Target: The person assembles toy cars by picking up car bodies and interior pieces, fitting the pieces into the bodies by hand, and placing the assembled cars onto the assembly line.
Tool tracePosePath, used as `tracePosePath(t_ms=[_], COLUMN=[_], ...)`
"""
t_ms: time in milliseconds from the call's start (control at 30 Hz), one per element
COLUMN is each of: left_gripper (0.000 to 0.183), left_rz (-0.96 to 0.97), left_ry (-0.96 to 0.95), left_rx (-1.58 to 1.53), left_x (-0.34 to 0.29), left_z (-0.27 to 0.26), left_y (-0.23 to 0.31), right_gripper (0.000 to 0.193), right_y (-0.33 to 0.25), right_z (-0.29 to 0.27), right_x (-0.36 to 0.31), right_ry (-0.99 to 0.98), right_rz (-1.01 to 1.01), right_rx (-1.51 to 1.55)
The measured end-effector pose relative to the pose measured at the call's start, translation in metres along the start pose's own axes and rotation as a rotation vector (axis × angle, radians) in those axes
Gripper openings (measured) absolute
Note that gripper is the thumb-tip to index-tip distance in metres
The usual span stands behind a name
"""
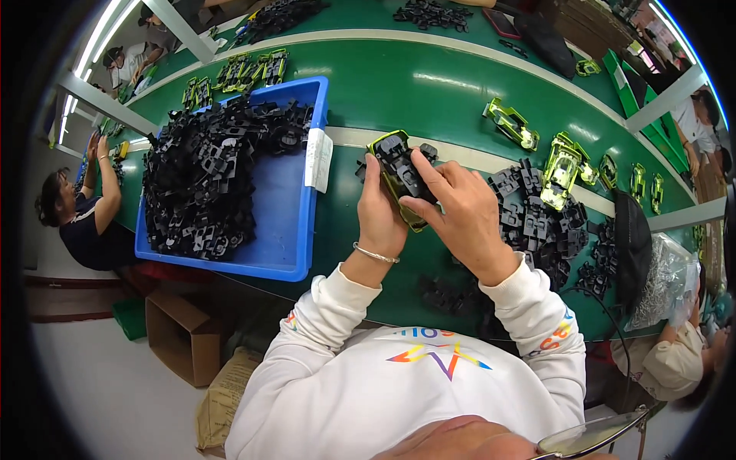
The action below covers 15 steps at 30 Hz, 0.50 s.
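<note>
My left hand point(381, 213) grips a yellow-green toy car body point(415, 223) over the bench, its fingers wrapped round the side. A black plastic insert point(400, 162) lies in the upturned body. My right hand point(469, 218) is on the same car, its index finger and thumb pressed against the black insert from the right. Just right of my hands, a heap of loose black plastic parts point(537, 222) lies on the bench. Beside and on that heap are several yellow-green car bodies point(561, 172). Another car body point(512, 125) lies apart, farther back.
A blue bin point(285, 262) with many black parts point(203, 176) stands at the left. Behind it sit rows of car bodies point(249, 70). A clear plastic bag point(665, 284) is at the right. A cardboard box point(186, 341) stands on the floor. Another person point(90, 217) works at left.
</note>
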<state>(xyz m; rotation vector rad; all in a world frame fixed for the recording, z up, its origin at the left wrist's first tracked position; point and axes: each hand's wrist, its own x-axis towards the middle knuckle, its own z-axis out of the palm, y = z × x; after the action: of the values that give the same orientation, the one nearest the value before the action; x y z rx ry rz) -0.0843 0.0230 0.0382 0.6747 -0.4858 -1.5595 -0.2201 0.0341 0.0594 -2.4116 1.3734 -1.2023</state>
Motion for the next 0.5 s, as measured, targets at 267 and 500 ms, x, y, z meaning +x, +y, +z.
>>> tracePosePath(t_ms=[267,500], left_gripper=[0.059,0.057], left_rz=[0.009,0.017], left_ry=[-0.024,0.028], left_rx=[0.022,0.085], left_x=[-0.003,-0.004], left_z=[0.004,0.013], left_y=[0.001,-0.005], right_gripper=[0.061,0.059], right_y=[-0.006,-0.002], right_z=[-0.005,-0.006], right_x=[0.0,-0.003], right_ry=[0.07,0.082], right_rz=[-0.043,-0.02], right_rx=[-0.142,-0.156])
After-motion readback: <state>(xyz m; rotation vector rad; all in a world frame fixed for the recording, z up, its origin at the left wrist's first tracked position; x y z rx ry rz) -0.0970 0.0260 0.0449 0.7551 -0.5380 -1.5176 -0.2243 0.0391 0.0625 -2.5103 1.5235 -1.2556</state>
